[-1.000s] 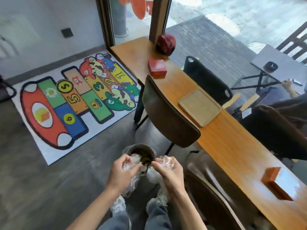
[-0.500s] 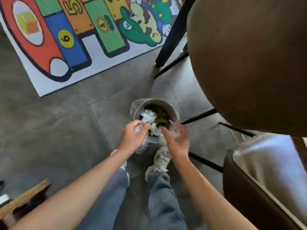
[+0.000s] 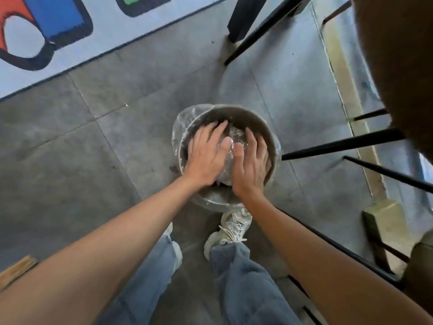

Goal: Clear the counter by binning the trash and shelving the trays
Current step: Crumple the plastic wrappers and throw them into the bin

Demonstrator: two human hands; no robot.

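- A round grey bin (image 3: 248, 114) lined with a clear plastic bag (image 3: 179, 127) stands on the grey tiled floor (image 3: 93, 160), in the middle of the view, just beyond the person's feet.
- Crumpled clear plastic trash (image 3: 230, 143) lies inside the bin, between and under the two hands.
- The left hand (image 3: 207, 154) lies flat over the left side of the bin's opening, fingers spread and straight, pressing down on the trash.
- The right hand (image 3: 251, 164) lies flat over the right side, fingers also spread, touching the same trash; the thumbs of both hands nearly meet.
- Both bare forearms reach in from the near edge of the view.
- Below the bin are blue jeans (image 3: 243, 277) and a pale laced sneaker (image 3: 230, 231) just beside the bin's near wall.
- Thin black chair legs (image 3: 339, 145) stand to the right of the bin, and a brown chair seat (image 3: 398, 66) fills the far right corner.
- A colourful play mat (image 3: 58, 26) with red, blue and green shapes lies on the floor at the far left, well apart from the bin.
- A strip of light wood (image 3: 16, 269) shows at the near left edge.
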